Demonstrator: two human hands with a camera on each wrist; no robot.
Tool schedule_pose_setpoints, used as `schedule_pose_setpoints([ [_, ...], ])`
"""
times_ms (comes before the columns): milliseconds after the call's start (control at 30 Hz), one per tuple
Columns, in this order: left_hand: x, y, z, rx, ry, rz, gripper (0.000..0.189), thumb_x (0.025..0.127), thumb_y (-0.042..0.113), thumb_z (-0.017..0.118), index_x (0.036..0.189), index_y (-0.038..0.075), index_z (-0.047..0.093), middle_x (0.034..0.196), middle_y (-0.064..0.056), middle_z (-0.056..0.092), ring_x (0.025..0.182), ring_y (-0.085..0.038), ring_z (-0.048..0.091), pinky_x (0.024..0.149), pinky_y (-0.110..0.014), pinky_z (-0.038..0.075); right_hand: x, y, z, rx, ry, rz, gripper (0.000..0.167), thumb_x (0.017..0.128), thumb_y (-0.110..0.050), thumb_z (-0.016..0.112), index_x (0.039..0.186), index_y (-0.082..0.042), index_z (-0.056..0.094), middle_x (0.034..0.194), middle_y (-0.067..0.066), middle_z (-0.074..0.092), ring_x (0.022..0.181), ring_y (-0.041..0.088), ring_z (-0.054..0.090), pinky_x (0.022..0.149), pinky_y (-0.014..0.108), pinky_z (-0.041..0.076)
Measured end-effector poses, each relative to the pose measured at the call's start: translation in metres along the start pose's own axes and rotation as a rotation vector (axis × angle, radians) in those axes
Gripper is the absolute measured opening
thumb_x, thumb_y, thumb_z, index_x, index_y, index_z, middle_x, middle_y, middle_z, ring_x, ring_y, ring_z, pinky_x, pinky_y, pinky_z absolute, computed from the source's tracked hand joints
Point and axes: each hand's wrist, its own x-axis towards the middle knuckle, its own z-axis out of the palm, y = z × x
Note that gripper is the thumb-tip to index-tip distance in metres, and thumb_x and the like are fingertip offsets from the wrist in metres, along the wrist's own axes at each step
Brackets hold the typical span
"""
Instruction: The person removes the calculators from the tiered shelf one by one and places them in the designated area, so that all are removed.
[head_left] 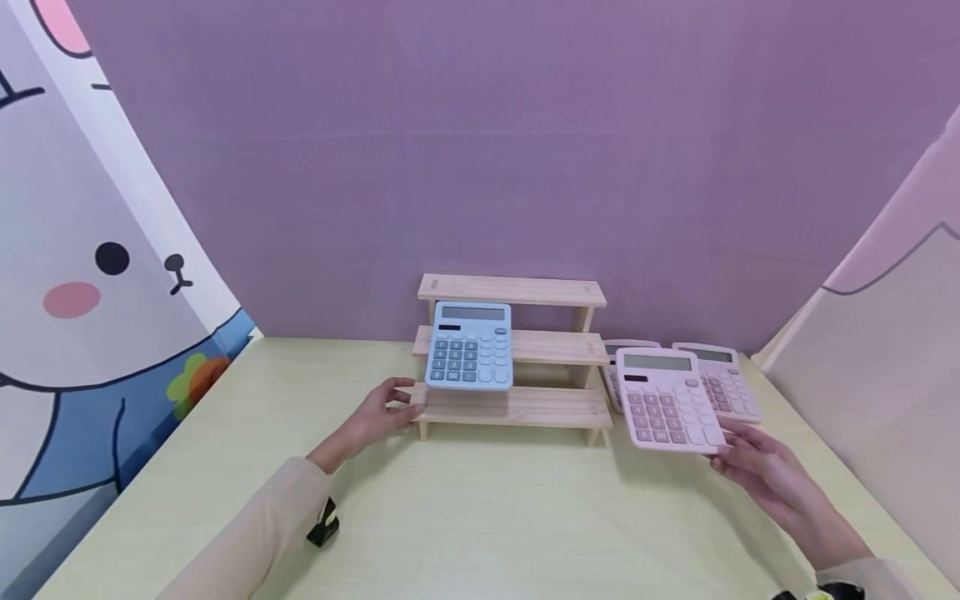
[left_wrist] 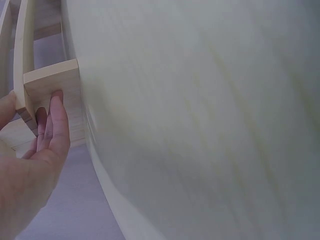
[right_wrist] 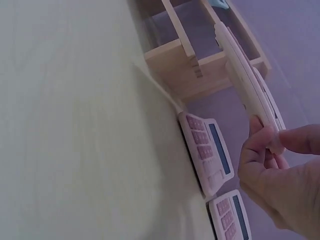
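Observation:
A light wooden three-tier stand (head_left: 555, 402) is on the table. At its left end, my left hand (head_left: 378, 414) pinches the lowest step, thumb above and fingers underneath, as the left wrist view shows (left_wrist: 40, 165). A blue calculator (head_left: 491, 375) leans on the stand's left part, keys facing out; which step carries its lower edge I cannot tell. My right hand (head_left: 772, 479) pinches a pink calculator (head_left: 667, 400) by its lower right corner, off the table beside the stand's right end. In the right wrist view this calculator (right_wrist: 247, 80) appears edge-on.
Two more pink calculators lie on the table right of the stand: one (head_left: 727, 387) behind the held one, another (head_left: 630, 342) mostly covered by it. A purple cloth backdrop (head_left: 510, 150) rises behind the table (head_left: 487, 508). Printed panels stand at left (head_left: 135, 350) and right (head_left: 885, 358).

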Motion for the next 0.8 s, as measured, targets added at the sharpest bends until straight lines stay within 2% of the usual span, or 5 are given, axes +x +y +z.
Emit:
schedule_pose_setpoints([
  [267,-0.001,0.002,0.000,0.001,-0.005,0.010,0.055,0.089,0.012,0.059,0.134,-0.004,0.031,0.113,-0.025,0.047,0.088,-0.018,0.060,0.080,-0.033,0.057,-0.009,0.005,-0.008,-0.025,0.020,0.057,0.048,0.090,0.016,0.025,0.118,-0.009,0.055,0.110,0.009,0.061,0.098,0.018,0.060,0.085,0.026,0.052],
  [567,-0.003,0.003,0.001,-0.001,-0.001,0.006,0.055,0.089,0.012,0.059,0.134,-0.004,0.031,0.113,-0.024,0.047,0.088,-0.018,0.060,0.080,-0.034,0.056,-0.017,0.009,-0.016,-0.131,0.161,0.136,0.046,0.089,0.014,0.033,0.111,-0.017,0.059,0.105,0.003,0.062,0.091,0.014,0.060,0.079,0.023,0.053],
  [800,-0.002,0.003,0.000,0.008,0.003,0.009,0.055,0.089,0.011,0.058,0.134,-0.005,0.031,0.113,-0.025,0.047,0.088,-0.018,0.060,0.080,-0.033,0.056,-0.019,0.013,-0.021,-0.166,0.170,0.156,0.047,0.088,0.014,0.035,0.109,-0.019,0.060,0.103,0.002,0.063,0.086,0.013,0.060,0.074,0.022,0.053],
])
